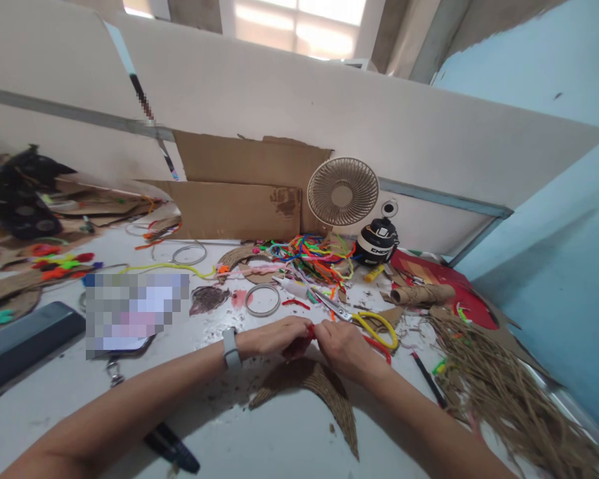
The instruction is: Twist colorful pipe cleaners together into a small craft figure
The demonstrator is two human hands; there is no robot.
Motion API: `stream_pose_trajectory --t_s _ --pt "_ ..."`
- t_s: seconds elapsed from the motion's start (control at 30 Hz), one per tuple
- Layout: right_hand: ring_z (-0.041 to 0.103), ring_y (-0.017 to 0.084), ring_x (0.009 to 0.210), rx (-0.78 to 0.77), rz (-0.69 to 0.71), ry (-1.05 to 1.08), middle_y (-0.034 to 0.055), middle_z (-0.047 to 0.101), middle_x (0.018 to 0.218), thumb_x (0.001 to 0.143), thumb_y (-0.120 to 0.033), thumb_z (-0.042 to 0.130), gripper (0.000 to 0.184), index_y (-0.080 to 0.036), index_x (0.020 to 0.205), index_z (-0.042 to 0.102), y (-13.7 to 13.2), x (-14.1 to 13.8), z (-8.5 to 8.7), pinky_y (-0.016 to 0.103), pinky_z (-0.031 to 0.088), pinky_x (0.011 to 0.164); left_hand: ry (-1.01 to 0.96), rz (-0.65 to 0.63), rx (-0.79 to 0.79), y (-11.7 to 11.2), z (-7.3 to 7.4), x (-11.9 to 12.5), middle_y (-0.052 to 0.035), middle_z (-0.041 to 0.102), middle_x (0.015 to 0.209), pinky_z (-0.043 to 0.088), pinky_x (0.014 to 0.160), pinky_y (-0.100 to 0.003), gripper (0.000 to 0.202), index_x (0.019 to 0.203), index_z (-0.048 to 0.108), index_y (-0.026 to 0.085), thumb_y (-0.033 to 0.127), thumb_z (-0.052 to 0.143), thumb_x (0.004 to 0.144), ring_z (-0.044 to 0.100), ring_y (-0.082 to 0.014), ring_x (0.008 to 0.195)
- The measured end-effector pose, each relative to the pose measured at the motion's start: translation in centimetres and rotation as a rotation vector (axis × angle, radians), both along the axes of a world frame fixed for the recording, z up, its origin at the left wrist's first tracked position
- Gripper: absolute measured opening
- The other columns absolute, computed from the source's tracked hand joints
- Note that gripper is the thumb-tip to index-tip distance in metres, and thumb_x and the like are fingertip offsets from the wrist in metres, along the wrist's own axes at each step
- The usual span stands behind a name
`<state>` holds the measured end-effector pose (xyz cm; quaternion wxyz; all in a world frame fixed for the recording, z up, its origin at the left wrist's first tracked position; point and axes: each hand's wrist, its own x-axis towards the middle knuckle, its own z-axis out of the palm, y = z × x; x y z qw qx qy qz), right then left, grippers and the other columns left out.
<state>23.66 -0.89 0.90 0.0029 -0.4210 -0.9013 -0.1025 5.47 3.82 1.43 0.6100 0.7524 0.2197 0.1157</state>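
My left hand (285, 336) and my right hand (345, 347) meet over the white table, fingers pinched together on a small red fuzzy piece (311, 330), which looks like pipe cleaner. Most of it is hidden by the fingers. Just below the hands lies a brown crescent (304, 378) covered in wound twine. Scissors with yellow handles (379, 327) rest beyond my right hand, and a red curved piece (382, 347) shows beside it. Farther up are a short red pipe cleaner (296, 303), a silver ring (262, 311) and a white glue tube (294, 288).
Tangled coloured pipe cleaners (319, 256) lie at the back before a fan (343, 191) and a black canister (377, 241). Loose twine (504, 386) spreads at right, near a cardboard roll (424, 294) and a dark pencil (429, 379). A phone-like slab (137, 313) lies at left.
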Motion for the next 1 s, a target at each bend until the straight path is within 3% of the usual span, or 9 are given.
stream_pose_trajectory --t_s 0.23,0.4,0.47,0.6,0.7,0.87,1.0 --pt "0.051 0.018 0.065 -0.120 -0.006 0.147 0.0076 0.058 0.075 0.083 -0.023 0.041 0.013 -0.014 0.083 0.051 0.0 0.0 0.5 0.028 0.036 0.060 0.012 -0.036 0.046 1.0 0.0 -0.8 0.0018 0.046 0.058 0.034 0.047 -0.022 0.016 0.068 0.045 0.017 0.021 0.035 0.079 0.041 -0.0107 0.051" --pt "0.051 0.014 0.061 -0.241 -0.087 0.500 0.0044 0.057 0.069 0.091 -0.029 0.028 0.028 -0.017 0.078 0.049 0.1 -0.5 -0.7 0.025 0.038 0.058 0.001 -0.104 0.042 1.4 0.9 -1.2 0.0011 0.046 0.052 0.035 0.047 -0.023 0.038 0.066 0.051 0.015 0.035 0.027 0.088 0.041 -0.0110 0.047" --pt "0.050 0.012 0.057 -0.298 -0.130 0.677 0.0020 0.055 0.065 0.092 -0.030 0.028 0.030 -0.018 0.073 0.048 0.0 -0.7 -0.5 0.023 0.038 0.056 -0.027 -0.060 0.036 1.8 1.2 -1.4 0.0014 0.045 0.049 0.034 0.045 -0.022 0.046 0.069 0.054 0.014 0.041 0.023 0.090 0.041 -0.0098 0.044" --pt "0.047 0.009 0.045 -0.415 -0.255 0.966 -0.0029 0.049 0.051 0.090 -0.037 0.035 0.032 -0.019 0.066 0.047 -0.1 -0.6 1.0 0.020 0.038 0.047 -0.144 0.211 0.080 2.8 1.8 -2.1 0.0034 0.041 0.045 0.030 0.041 -0.019 0.053 0.070 0.054 0.012 0.049 0.022 0.089 0.037 -0.0068 0.039" --pt "0.042 0.008 0.035 -0.486 -0.341 1.194 -0.0062 0.044 0.044 0.087 -0.043 0.039 0.033 -0.019 0.066 0.046 -0.1 0.0 1.7 0.019 0.034 0.037 -0.172 0.341 0.107 3.4 2.3 -2.5 0.0045 0.039 0.045 0.028 0.039 -0.018 0.050 0.068 0.050 0.013 0.050 0.025 0.089 0.035 -0.0062 0.038" --pt "0.036 0.006 0.031 -0.590 -0.400 1.392 -0.0083 0.041 0.041 0.082 -0.048 0.046 0.034 -0.019 0.064 0.044 0.4 0.4 1.9 0.017 0.032 0.032 -0.033 0.324 0.278 4.1 2.3 -3.0 0.0053 0.041 0.047 0.029 0.038 -0.017 0.039 0.068 0.045 0.015 0.051 0.039 0.084 0.038 -0.0069 0.040" --pt "0.041 0.007 0.035 -0.790 -0.419 1.351 -0.0061 0.048 0.046 0.082 -0.050 0.045 0.035 -0.017 0.071 0.052 1.0 0.3 1.8 0.018 0.035 0.036 0.123 0.244 0.392 4.6 1.6 -3.3 0.0031 0.048 0.053 0.030 0.042 -0.018 0.037 0.070 0.049 0.015 0.049 0.041 0.083 0.043 -0.0084 0.045"
